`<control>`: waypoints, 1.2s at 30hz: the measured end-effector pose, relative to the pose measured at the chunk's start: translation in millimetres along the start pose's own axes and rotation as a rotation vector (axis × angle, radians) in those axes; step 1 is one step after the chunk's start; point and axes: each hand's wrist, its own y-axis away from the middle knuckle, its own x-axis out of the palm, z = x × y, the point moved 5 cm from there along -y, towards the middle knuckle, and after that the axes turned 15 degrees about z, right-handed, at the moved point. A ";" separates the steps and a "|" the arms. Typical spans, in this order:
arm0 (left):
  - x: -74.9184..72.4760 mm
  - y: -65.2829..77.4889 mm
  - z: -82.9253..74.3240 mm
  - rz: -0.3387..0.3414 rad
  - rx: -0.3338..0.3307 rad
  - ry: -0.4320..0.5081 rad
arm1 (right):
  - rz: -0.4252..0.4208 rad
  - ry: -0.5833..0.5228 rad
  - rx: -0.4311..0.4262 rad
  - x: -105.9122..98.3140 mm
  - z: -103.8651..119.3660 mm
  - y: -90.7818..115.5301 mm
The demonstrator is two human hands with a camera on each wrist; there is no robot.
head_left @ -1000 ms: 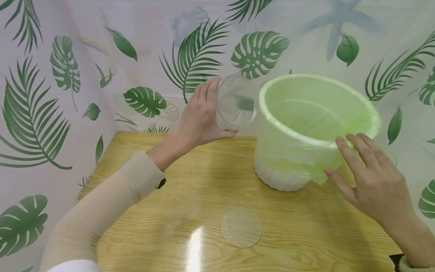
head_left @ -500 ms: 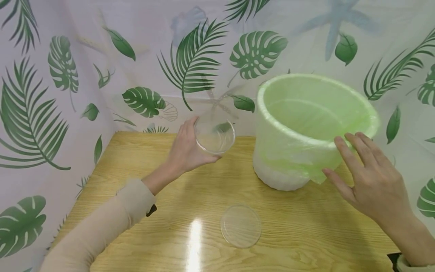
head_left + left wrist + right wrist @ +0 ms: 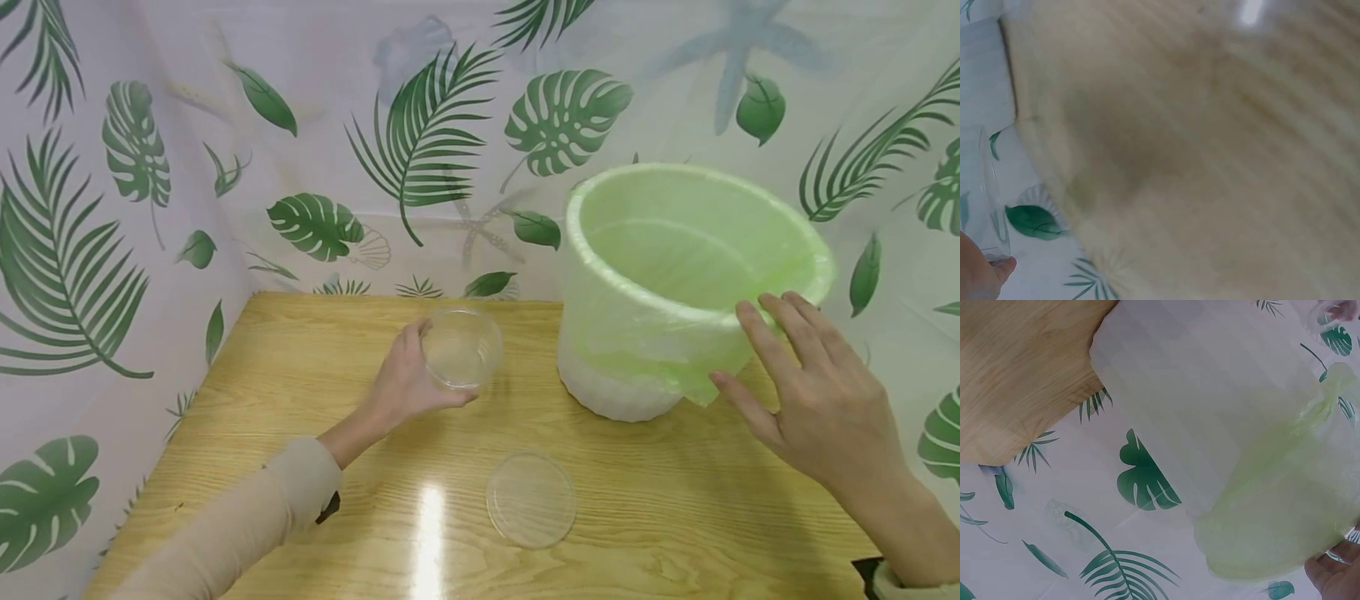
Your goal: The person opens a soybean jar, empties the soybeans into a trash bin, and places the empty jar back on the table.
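Note:
My left hand (image 3: pixel 408 379) grips a clear, round plastic container (image 3: pixel 463 348) from its left side, close over the wooden table, with the thumb below it. In the left wrist view, part of the same container (image 3: pixel 982 194) shows at the left edge above a fingertip. My right hand (image 3: pixel 825 392) rests its straight fingertips on the front right rim of a white bin (image 3: pixel 618 396). A thin green bag (image 3: pixel 660 333) lines this bin and folds down over its rim. The right wrist view shows the bin's ribbed wall with the green bag hanging over it.
A clear round lid (image 3: pixel 531 498) lies flat on the wooden table (image 3: pixel 337 517), in front of the bin. Behind the table hangs a white sheet (image 3: pixel 315 142) printed with green leaves, which also covers the left side.
My left hand has brought the clear container down and to the left, away from the bin toward the table. My right hand has stayed on the bin's rim.

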 end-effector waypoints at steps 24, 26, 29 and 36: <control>56.5 24.2 22.7 0.119 -0.079 0.123 | 0.009 -0.011 -0.001 -0.3 -0.1 -0.1; 57.8 24.9 24.0 0.125 -0.088 0.131 | 0.015 -0.009 -0.001 -0.2 -0.4 0.3; 60.3 26.5 26.7 0.140 -0.105 0.151 | 0.022 -0.006 -0.003 -0.2 -0.6 0.7; 64.2 27.3 31.4 0.163 -0.118 0.158 | 0.026 -0.001 -0.011 -0.5 0.3 -0.1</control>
